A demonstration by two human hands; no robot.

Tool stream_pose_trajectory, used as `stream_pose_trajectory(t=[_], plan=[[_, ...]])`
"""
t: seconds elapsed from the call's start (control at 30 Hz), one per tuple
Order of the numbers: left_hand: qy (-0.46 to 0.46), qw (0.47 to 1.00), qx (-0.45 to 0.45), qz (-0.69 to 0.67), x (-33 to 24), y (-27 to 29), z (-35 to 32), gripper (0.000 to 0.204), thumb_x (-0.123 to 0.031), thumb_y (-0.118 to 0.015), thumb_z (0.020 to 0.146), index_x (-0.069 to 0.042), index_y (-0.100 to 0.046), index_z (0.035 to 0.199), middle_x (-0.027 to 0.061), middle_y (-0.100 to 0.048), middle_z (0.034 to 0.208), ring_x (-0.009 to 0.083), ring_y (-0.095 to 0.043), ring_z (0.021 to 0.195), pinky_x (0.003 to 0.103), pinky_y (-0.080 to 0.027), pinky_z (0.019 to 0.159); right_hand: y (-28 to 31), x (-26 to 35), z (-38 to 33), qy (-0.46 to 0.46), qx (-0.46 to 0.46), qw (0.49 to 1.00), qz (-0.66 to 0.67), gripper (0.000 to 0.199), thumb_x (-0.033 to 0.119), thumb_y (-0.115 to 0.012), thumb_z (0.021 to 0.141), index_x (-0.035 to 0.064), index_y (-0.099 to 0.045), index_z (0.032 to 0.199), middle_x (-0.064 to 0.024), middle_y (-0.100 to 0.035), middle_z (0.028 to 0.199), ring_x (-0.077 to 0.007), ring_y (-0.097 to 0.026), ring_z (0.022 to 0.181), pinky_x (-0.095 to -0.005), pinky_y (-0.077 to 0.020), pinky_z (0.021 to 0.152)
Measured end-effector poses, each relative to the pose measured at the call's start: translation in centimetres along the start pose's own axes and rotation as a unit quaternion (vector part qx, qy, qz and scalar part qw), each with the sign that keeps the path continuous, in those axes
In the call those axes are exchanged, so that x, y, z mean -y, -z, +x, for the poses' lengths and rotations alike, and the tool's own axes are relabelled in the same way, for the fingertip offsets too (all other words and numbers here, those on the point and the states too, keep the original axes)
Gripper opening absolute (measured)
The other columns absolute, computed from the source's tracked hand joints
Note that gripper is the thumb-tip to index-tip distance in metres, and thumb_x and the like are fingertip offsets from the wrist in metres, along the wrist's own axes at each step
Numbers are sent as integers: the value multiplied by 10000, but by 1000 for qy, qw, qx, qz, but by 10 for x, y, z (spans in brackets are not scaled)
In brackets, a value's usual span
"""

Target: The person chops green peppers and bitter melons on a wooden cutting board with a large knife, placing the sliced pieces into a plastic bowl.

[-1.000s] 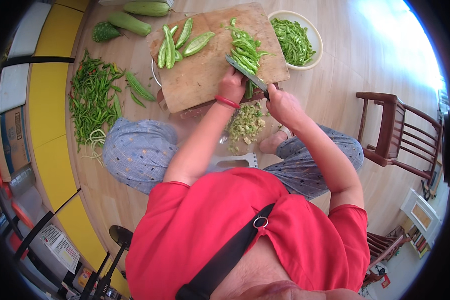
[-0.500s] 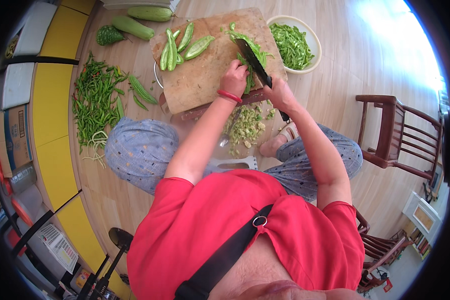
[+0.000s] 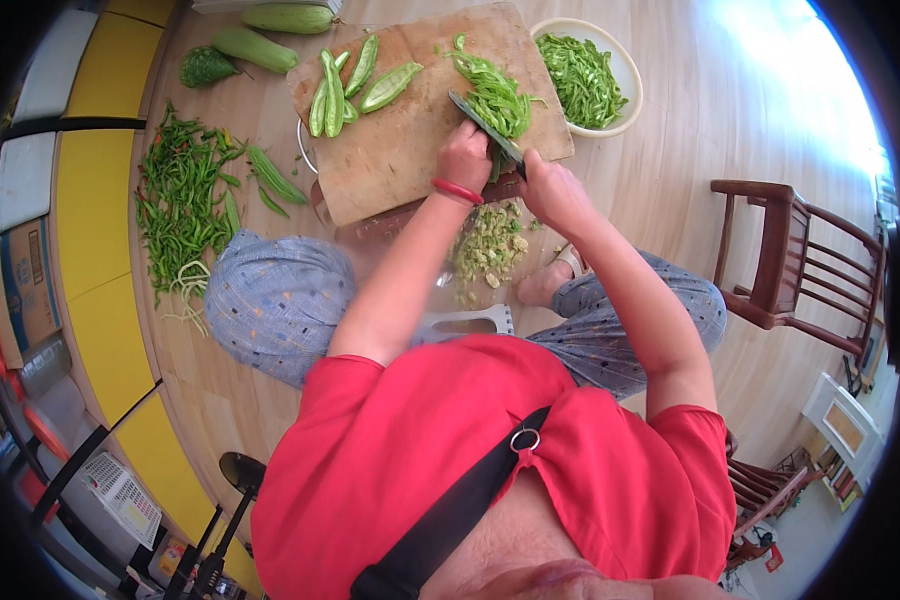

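My right hand (image 3: 558,195) is wrapped round the handle of a dark-bladed kitchen knife (image 3: 482,122), whose blade slants across the right part of a wooden cutting board (image 3: 395,160). Beside the blade, my left hand (image 3: 465,158) is closed with bent fingers on a piece of green bitter melon (image 3: 495,162), mostly hidden by the hand and knife. Just beyond the blade lies a heap of thin green slices (image 3: 498,95). Several hollowed bitter melon halves (image 3: 388,87) rest on the board's left side. A cream bowl (image 3: 634,85) at the far right holds more green slices (image 3: 580,78).
Scooped-out pith and seeds (image 3: 495,245) lie below the board's near edge. Left on the floor are a pile of green chillies (image 3: 182,190), a whole bitter melon (image 3: 275,177) and pale green gourds (image 3: 253,48). A wooden chair (image 3: 785,255) stands at right, yellow cabinets (image 3: 95,205) at left.
The knife blade has tilted over and shifted a little left and nearer. The slices beyond it now show as a wider heap. My left hand stays almost in place.
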State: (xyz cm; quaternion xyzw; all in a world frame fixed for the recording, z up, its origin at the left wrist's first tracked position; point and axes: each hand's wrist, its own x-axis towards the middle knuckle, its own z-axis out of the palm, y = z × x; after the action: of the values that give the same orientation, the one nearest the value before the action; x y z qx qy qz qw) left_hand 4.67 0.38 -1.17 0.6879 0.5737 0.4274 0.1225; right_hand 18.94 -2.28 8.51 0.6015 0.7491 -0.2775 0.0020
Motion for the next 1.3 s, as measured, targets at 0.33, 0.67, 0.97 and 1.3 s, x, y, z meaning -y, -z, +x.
stream_pose_trajectory(t=[0.33, 0.67, 0.97, 1.3], plan=[[31, 999, 6, 5, -1, 3, 0, 71, -46, -585, 715, -60, -615, 778, 106, -572, 831, 294, -585, 717, 395, -490, 609, 9, -3, -4, 2, -3, 1000, 3, 243, 158, -590, 764, 0, -457, 891, -252, -595, 732, -420, -583, 749, -493, -456, 657], [-3, 999, 38, 1, -1, 7, -5, 38, -23, -563, 715, -28, -591, 740, 131, -549, 801, 330, -567, 727, 416, -479, 647, -7, -8, 16, -5, -10, 1000, -10, 248, 155, -594, 764, -3, -455, 895, -252, -596, 735, -419, -583, 753, -491, -459, 667], [32, 998, 10, -48, 2, 9, -4, 116, -47, -583, 721, -77, -638, 818, 119, -586, 850, 319, -580, 764, 411, -489, 651, 12, 6, -9, -4, 12, 1000, -13, 215, 143, -569, 775, 2, -452, 888, -256, -589, 738, -435, -571, 747, -499, -452, 659], [-5, 1000, -6, -8, 3, 7, -2, 59, -38, -601, 687, -68, -630, 728, 113, -577, 800, 299, -578, 711, 388, -482, 610, 3, -3, 12, 7, -7, 1000, 7, 225, 138, -574, 764, -7, -456, 889, -247, -599, 746, -422, -581, 750, -491, -462, 675]])
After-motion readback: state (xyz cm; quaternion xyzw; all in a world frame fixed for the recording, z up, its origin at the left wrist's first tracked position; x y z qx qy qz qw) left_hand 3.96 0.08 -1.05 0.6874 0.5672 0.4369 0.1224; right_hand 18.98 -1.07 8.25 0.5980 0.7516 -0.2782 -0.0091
